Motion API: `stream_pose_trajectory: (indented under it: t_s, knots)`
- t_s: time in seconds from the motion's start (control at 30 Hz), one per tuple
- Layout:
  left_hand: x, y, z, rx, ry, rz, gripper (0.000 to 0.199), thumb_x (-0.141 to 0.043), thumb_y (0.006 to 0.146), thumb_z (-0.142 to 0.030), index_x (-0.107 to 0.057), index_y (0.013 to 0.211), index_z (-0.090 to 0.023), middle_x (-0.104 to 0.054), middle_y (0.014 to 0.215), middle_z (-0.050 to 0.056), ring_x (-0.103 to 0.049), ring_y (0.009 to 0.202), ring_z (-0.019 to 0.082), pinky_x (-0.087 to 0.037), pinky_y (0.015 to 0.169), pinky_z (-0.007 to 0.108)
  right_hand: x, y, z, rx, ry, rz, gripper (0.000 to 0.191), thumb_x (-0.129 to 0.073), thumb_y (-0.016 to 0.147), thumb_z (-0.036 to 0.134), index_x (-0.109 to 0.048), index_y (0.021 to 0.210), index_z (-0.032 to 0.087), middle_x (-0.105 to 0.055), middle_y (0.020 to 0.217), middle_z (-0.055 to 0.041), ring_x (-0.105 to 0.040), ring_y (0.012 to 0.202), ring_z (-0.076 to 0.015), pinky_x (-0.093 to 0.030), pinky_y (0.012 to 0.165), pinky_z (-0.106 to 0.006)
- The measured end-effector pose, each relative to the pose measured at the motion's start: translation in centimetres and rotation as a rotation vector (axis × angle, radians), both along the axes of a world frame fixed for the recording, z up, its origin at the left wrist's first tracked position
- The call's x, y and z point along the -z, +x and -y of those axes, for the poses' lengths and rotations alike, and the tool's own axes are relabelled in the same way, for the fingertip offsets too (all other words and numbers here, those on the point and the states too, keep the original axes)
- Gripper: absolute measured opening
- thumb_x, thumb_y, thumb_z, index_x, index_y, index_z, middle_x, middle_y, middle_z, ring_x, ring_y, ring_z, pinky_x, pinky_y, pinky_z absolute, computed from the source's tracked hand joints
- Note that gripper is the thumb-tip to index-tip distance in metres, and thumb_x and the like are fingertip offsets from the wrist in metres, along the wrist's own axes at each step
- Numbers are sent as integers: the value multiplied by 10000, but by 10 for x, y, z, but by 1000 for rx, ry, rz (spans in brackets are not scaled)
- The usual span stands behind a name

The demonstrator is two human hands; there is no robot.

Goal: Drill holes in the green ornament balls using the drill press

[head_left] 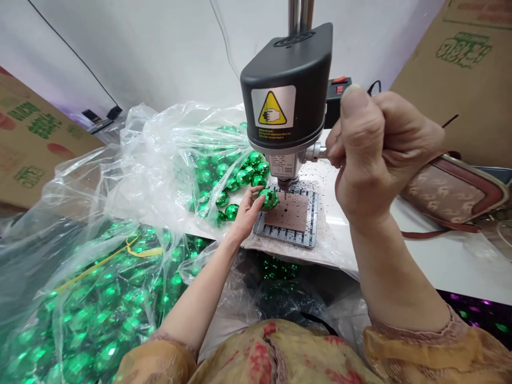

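Observation:
Between the thumb and fingers of my left hand (248, 210) is a shiny green faceted ball (269, 199). The ball is over the left part of a pinkish-brown board (294, 213), which lies on the slotted metal base (313, 226) of a small drill press (286, 90). Left of the drill bit (285, 195), the ball appears apart from it. My right hand (376, 144) is closed at the right side of the press, around its feed lever; the hand mostly hides the lever, but its metal hub (316, 152) shows.
A clear plastic bag (160, 154) with several green balls (232, 212) lies left of the press. Below it, another bag (108, 298) is full of them. A handbag (452, 192) sits at right. Cardboard boxes (36, 154) stand on both sides. Dark shavings dot the white table (424, 261).

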State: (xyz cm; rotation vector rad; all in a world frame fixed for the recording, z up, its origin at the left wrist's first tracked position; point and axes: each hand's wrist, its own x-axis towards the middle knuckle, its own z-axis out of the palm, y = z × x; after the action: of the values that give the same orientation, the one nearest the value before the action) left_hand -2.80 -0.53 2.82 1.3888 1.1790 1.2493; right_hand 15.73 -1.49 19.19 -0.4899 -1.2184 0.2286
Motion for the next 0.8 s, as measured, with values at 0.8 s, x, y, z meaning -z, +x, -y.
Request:
stream_pose_trajectory:
  t_s: [0.8]
  knots:
    - [23,32,5,12,282,-355,509,-788,778,-265,-579,1239,-216,-667,1237,90,-627,1164,243,-497,1038,434,0,0,3,13,-13,5,440,-576,918,265,-387,528,193,-401,479,66,-397,445,-42,-277,469,-275]
